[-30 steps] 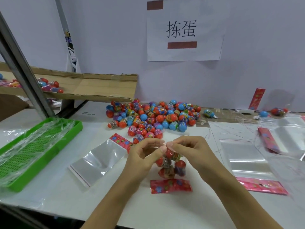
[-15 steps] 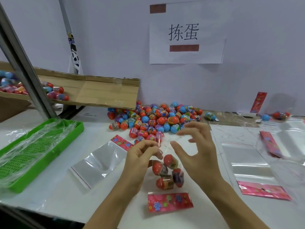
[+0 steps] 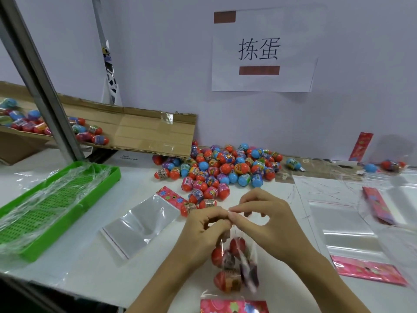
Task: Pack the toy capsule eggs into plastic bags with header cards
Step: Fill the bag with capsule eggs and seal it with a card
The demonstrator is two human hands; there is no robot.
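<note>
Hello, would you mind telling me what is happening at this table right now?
A person is packing toy capsule eggs. Both the left hand and the right hand pinch the open end of a clear bag that holds several eggs, its pink header card lying nearest the person. A pile of loose eggs sits by the wall, an empty bag lies to the left, and more bags lie to the right.

Loose egg pile (image 3: 222, 172) behind the filled bag (image 3: 234, 265), empty bag (image 3: 140, 222) left, tray (image 3: 74, 213) farther left.
</note>
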